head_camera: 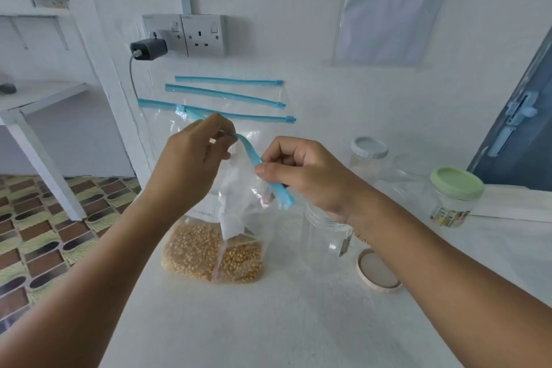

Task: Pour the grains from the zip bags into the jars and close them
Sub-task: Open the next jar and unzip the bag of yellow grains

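Flanking the zip bag (213, 248): open jar (325, 236), loose lid (378, 273).

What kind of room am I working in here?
Probably a plain utility or pantry room: white worktop, grey double wall socket with black charger, patterned floor tiles, and a laminated instruction sheet.

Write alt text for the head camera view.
Left hand and right hand pinch the blue zip strip of a clear plastic bag of yellow grains standing on a white table, beside an open clear plastic jar.
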A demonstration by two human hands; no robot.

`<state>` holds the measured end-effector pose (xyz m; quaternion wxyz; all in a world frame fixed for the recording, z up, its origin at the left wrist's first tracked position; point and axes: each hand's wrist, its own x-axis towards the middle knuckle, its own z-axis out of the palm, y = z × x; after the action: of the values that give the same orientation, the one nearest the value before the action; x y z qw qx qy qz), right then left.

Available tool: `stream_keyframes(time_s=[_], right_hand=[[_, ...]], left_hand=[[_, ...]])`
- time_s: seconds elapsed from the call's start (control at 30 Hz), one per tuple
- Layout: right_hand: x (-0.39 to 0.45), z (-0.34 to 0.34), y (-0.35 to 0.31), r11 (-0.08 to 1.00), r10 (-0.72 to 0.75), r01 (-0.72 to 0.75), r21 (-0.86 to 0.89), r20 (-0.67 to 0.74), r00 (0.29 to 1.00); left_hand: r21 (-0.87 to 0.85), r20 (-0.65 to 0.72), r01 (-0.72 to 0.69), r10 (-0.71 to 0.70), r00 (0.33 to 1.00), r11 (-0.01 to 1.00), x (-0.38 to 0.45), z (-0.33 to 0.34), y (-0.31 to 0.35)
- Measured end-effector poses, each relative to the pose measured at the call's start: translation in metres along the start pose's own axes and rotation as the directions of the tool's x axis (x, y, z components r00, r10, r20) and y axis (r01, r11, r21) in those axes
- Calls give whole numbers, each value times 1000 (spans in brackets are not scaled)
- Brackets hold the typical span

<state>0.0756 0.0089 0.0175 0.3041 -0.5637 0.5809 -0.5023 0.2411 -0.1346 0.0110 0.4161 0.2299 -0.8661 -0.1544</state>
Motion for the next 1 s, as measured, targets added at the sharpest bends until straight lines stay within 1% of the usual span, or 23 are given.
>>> stream_keyframes(time_s=[0.1,0.17,0.33,0.43,0.5,0.57,0.63,0.7,0.77,0.9,1.0], right_hand=[[-2,13,-12,998,-39,36,57,60,997],[-2,19,-17,994,-56,48,97,77,995],[-3,23,-23,974,-60,41,223,82,995],[-3,20,-24,968,-57,40,247,63,996],[-5,15,-23,973,-31,24,229,25,999],[-5,8,-18,973,55,-40,227,-60,997],[-3,1,-11,964,165,-123,236,-168,972],[-1,-3,-8,960,230,-186,208,-215,949],[-1,-4,-9,961,250,-214,176,-217,944],[-2,-3,-16,966,245,-219,138,-209,947],[-2,-4,-15,969,227,-202,142,-187,956]], left_hand=[[-122,28,36,-33,999,992,3,-6,7],[-166,47,34,-27,999,985,6,-9,11],[-272,74,-1,22,997,962,16,-11,16],[-326,112,-12,52,992,945,22,-6,17],[-381,142,42,14,990,924,22,1,21],[-466,170,123,-47,984,876,18,9,25],[-561,194,188,-93,977,806,13,15,27],[-619,234,244,-121,965,746,6,16,31],[-614,256,287,-158,953,735,-1,14,35],[-511,245,378,-291,925,772,-8,11,45],[-513,251,453,-378,891,729,-7,9,48]])
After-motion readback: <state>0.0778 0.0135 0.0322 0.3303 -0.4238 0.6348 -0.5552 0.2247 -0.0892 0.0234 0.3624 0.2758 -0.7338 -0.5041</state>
